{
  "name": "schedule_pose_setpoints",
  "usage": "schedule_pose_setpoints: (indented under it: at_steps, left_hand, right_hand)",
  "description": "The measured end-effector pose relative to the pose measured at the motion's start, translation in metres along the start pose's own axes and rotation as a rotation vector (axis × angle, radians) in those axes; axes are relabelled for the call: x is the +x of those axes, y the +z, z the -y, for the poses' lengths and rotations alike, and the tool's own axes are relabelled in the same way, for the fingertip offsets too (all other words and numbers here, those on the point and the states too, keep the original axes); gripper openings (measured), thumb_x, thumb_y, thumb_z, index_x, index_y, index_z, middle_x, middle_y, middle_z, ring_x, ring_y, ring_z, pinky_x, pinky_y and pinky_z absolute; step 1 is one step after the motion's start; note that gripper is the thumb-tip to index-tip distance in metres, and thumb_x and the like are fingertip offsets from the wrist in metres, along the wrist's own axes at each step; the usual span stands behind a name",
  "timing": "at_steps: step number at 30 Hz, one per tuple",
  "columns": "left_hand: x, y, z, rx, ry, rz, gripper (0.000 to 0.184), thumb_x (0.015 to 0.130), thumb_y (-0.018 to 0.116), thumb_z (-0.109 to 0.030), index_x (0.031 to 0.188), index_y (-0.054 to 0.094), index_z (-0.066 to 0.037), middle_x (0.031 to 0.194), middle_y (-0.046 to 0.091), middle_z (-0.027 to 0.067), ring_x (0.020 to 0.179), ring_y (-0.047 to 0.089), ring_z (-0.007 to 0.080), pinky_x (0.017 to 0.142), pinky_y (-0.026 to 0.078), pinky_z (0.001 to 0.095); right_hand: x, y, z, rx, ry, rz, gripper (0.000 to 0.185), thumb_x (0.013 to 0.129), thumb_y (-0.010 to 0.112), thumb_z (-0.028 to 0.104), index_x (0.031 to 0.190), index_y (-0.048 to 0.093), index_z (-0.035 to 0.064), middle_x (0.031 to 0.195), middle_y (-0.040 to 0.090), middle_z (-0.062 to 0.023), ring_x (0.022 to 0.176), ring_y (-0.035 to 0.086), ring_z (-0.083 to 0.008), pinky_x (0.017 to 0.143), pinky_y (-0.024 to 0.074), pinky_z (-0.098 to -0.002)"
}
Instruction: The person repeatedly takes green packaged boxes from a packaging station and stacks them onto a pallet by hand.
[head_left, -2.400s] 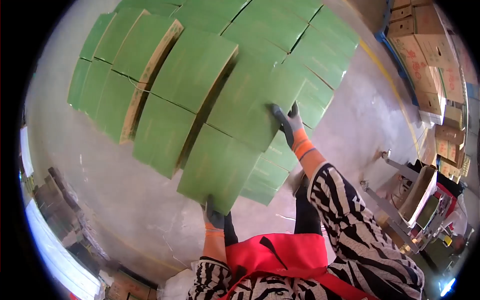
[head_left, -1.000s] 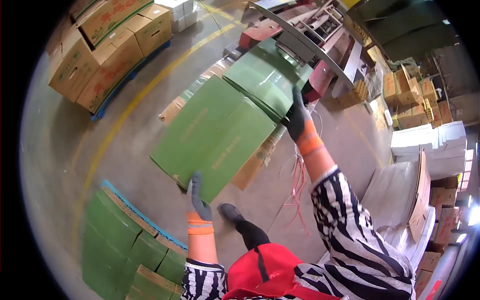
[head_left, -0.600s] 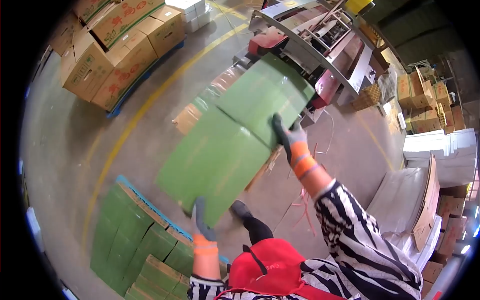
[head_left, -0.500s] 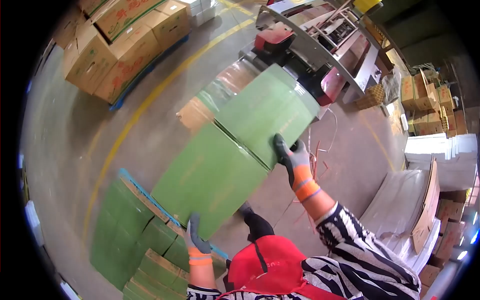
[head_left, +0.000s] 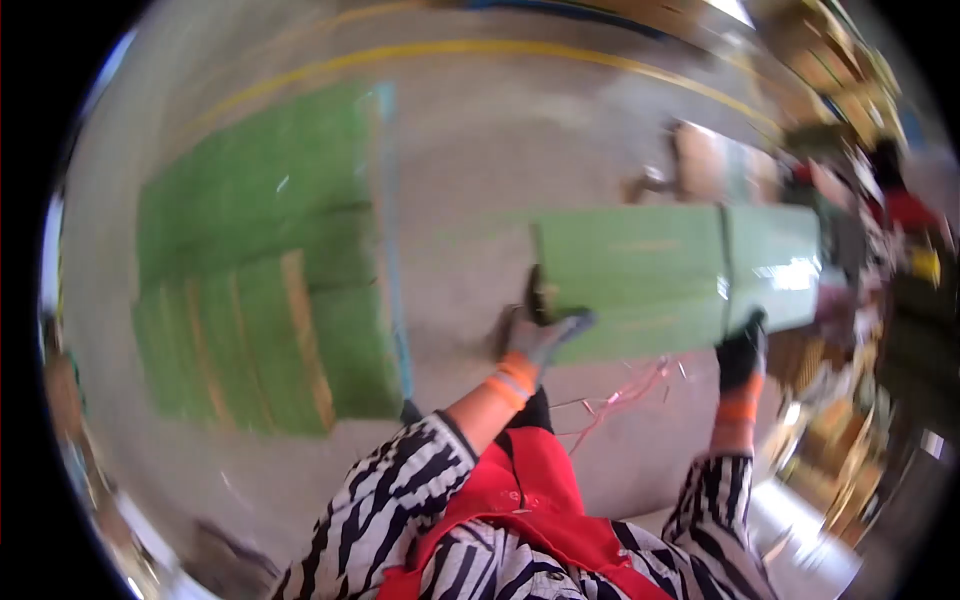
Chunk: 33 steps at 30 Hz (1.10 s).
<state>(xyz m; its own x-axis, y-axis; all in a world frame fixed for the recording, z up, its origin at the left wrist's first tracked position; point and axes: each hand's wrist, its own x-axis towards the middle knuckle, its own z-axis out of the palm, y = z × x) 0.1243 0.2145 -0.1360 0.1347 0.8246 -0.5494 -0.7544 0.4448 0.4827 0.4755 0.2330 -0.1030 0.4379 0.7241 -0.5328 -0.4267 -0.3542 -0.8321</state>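
Two green cartons lie end to end in front of me, the left carton (head_left: 635, 285) and the right carton (head_left: 775, 265), with a dark gap between them. My left hand (head_left: 548, 335), in a grey glove with an orange cuff, grips the left carton's near left corner, thumb over the top. At the near edge, close to the gap, my right hand (head_left: 741, 352) holds on in a dark glove; its fingers are partly hidden and blurred. Whether the two cartons are joined cannot be seen.
On the left stand several green cartons (head_left: 255, 190) along a blue edge (head_left: 396, 250). Pinkish straps (head_left: 622, 400) lie on the floor near my feet. Behind the held cartons is a brown, tape-wrapped box (head_left: 705, 165). A yellow line (head_left: 500, 47) crosses the floor.
My view has turned, so the held cartons now run level toward the right and the green stack shows fully at left. Both hands still hold the cartons; my left thumb now lies over the top.
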Motion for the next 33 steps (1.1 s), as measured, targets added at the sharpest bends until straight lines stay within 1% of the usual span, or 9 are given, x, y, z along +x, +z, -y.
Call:
schedule_pose_setpoints:
  at_steps: [2,7,10,12,15,27,29,31,33]
  left_hand:
    - [-0.002,-0.039,0.011,-0.325,-0.013,0.056,0.078,0.076,0.062,0.005,0.141,0.021,-0.01,0.126,0.047,0.0134,0.104,0.056,0.0228,0.087,0.052,0.0364]
    - [0.02,-0.054,0.014,0.104,0.18,-0.091,0.104,0.065,0.08,-0.023,0.142,0.015,-0.001,0.14,0.031,0.017,0.127,0.034,0.0302,0.104,0.033,0.0403]
    - [0.045,-0.052,0.008,0.356,0.342,-0.058,0.095,0.072,0.076,-0.023,0.141,0.015,0.003,0.143,0.028,0.0145,0.131,0.029,0.0247,0.11,0.023,0.0357]
    - [0.046,-0.074,-0.01,-0.081,-0.087,0.185,0.058,0.084,0.06,-0.01,0.134,0.031,0.001,0.131,0.04,0.0111,0.122,0.039,0.0214,0.104,0.032,0.0329]
    - [0.012,-0.053,-0.026,0.156,0.169,0.077,0.039,0.091,0.049,-0.015,0.126,0.047,0.002,0.12,0.056,0.0122,0.111,0.054,0.0182,0.096,0.042,0.0293]
    - [0.022,-0.092,-0.016,0.404,0.075,0.111,0.041,0.091,0.051,-0.023,0.124,0.05,0.002,0.124,0.053,0.0081,0.115,0.05,0.0179,0.101,0.036,0.0289]
    - [0.057,-0.141,0.005,-0.341,-0.086,0.417,0.041,0.091,0.051,-0.023,0.124,0.05,0.002,0.125,0.052,0.0084,0.117,0.048,0.0185,0.103,0.034,0.0298]
    - [0.031,-0.086,-0.03,0.41,0.048,0.093,0.042,0.092,0.05,-0.025,0.124,0.05,0.002,0.125,0.053,0.0083,0.118,0.048,0.0184,0.104,0.033,0.0307]
    - [0.036,-0.088,-0.029,0.405,0.025,0.097,0.041,0.092,0.049,-0.024,0.124,0.05,0.002,0.126,0.052,0.0083,0.118,0.047,0.0187,0.104,0.033,0.0309]
  right_hand:
    - [-0.034,0.04,-0.005,-0.124,0.032,0.017,0.038,0.086,0.058,0.042,0.117,0.053,0.0198,0.102,0.054,0.0008,0.094,0.052,-0.0126,0.08,0.0467,-0.0332]
    - [-0.036,0.091,-0.019,0.044,0.068,-0.14,0.08,0.065,0.071,0.056,0.13,0.041,0.021,0.14,0.03,-0.0079,0.123,0.037,-0.0314,0.091,0.0403,-0.0571]
    - [-0.014,0.08,-0.012,0.921,0.824,-0.012,0.053,0.066,0.064,0.062,0.1,0.059,0.0215,0.09,0.05,-0.0068,0.107,0.048,-0.0388,0.097,0.0217,-0.0686]
    - [-0.006,0.071,-0.004,0.504,0.502,0.021,0.067,0.064,0.061,0.069,0.11,0.055,0.0211,0.106,0.048,-0.0073,0.11,0.044,-0.0373,0.096,0.0253,-0.0637]
    - [-0.015,0.067,0.007,0.001,0.257,-0.132,0.087,0.06,0.057,0.08,0.124,0.05,0.0204,0.13,0.045,-0.0081,0.114,0.039,-0.0351,0.095,0.0308,-0.0563]
    - [-0.024,0.1,-0.006,-0.394,-0.257,-0.282,0.088,0.069,0.067,0.063,0.14,0.028,0.0267,0.144,0.03,-0.0008,0.129,0.027,-0.0273,0.099,0.0259,-0.0491]
    - [-0.035,0.099,0.005,-0.204,-0.18,-0.231,0.077,0.078,0.07,0.04,0.139,0.03,0.0132,0.132,0.043,-0.0081,0.12,0.042,-0.0219,0.096,0.0347,-0.0416]
    - [-0.008,0.075,0.004,-0.119,-0.161,-0.023,0.072,0.077,0.069,0.044,0.135,0.036,0.0145,0.126,0.048,-0.0085,0.115,0.046,-0.0245,0.093,0.0377,-0.0421]
    - [-0.006,0.082,0.02,0.167,0.102,0.024,0.068,0.073,0.069,0.054,0.125,0.047,0.0177,0.119,0.052,-0.0082,0.106,0.05,-0.0283,0.087,0.0422,-0.0433]
